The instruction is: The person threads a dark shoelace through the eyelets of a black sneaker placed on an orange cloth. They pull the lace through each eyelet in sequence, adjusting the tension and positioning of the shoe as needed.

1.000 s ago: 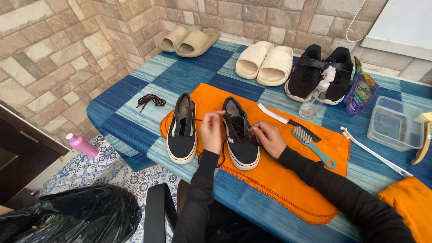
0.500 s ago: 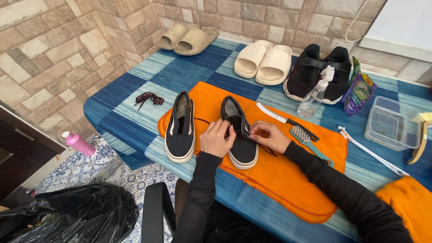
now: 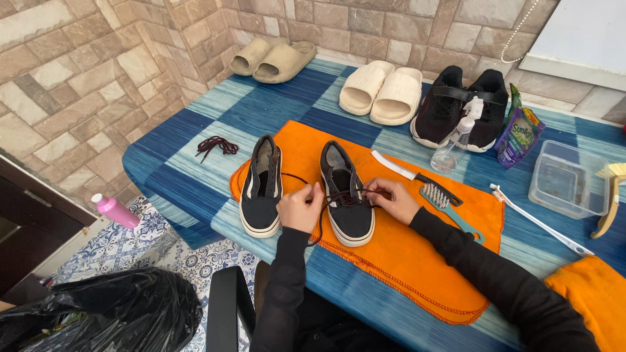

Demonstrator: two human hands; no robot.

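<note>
Two black canvas shoes with white soles lie on an orange cloth (image 3: 404,261). The right shoe (image 3: 347,195) has a dark lace (image 3: 329,202) part-way through its eyelets. My left hand (image 3: 301,207) pinches one end of that lace beside the shoe's left edge. My right hand (image 3: 390,199) pinches the other end at the shoe's right side. The left shoe (image 3: 261,186) has no lace and lies untouched just left of my left hand. A loose dark lace (image 3: 216,146) is bundled on the blue tabletop further left.
A knife (image 3: 399,169) and a teal brush (image 3: 450,205) lie right of my right hand. Behind stand a spray bottle (image 3: 454,146), black sneakers (image 3: 463,107), white slides (image 3: 381,94), beige slides (image 3: 274,58), a purple pouch (image 3: 520,133), a clear tub (image 3: 568,182). A black bag (image 3: 98,313) sits below.
My hands have shifted on the right shoe: the left one moved off the shoe's top to its left edge, drawing the lace out sideways; the right hand stays at the right side.
</note>
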